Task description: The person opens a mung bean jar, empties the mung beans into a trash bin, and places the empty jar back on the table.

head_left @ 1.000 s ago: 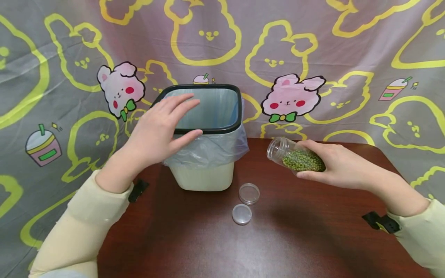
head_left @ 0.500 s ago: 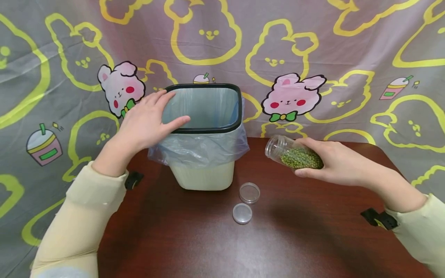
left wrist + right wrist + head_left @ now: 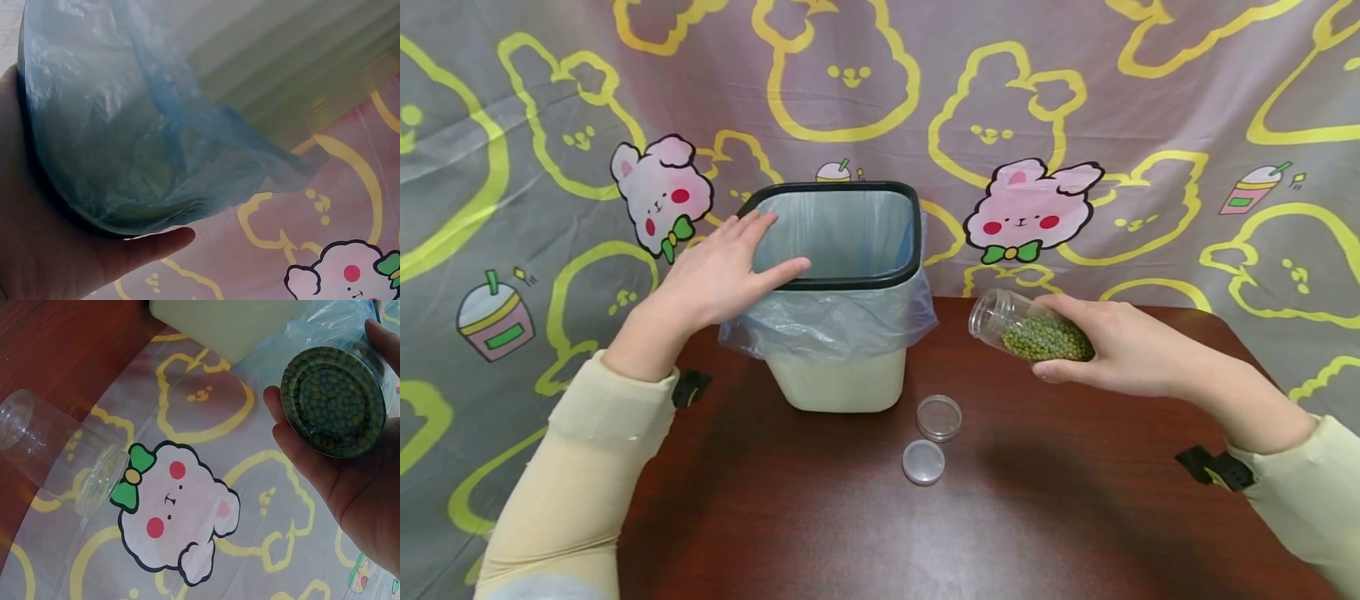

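Note:
My right hand [image 3: 1131, 346] grips a clear jar [image 3: 996, 317] partly filled with green mung beans [image 3: 1045, 336]. The jar is held above the table, tilted on its side, its uncapped mouth pointing left. In the right wrist view the round base of this bean jar [image 3: 334, 400] faces the camera. My left hand [image 3: 715, 267] is at the left front corner of the black rim [image 3: 865, 282] of a cream trash bin [image 3: 842, 383]. Its fingers and thumb [image 3: 156, 249] are extended there. A bluish plastic liner [image 3: 850, 325] folds over the rim.
Two clear round lids, the farther lid [image 3: 938, 417] and the nearer lid [image 3: 922, 462], lie on the brown table [image 3: 820, 517] before the bin. Another clear jar [image 3: 62, 450] appears in the right wrist view. A patterned cloth [image 3: 1135, 100] hangs behind.
My left hand has drawn back leftward from over the bin's opening to the corner of its rim. The bean jar has shifted slightly left with my right hand.

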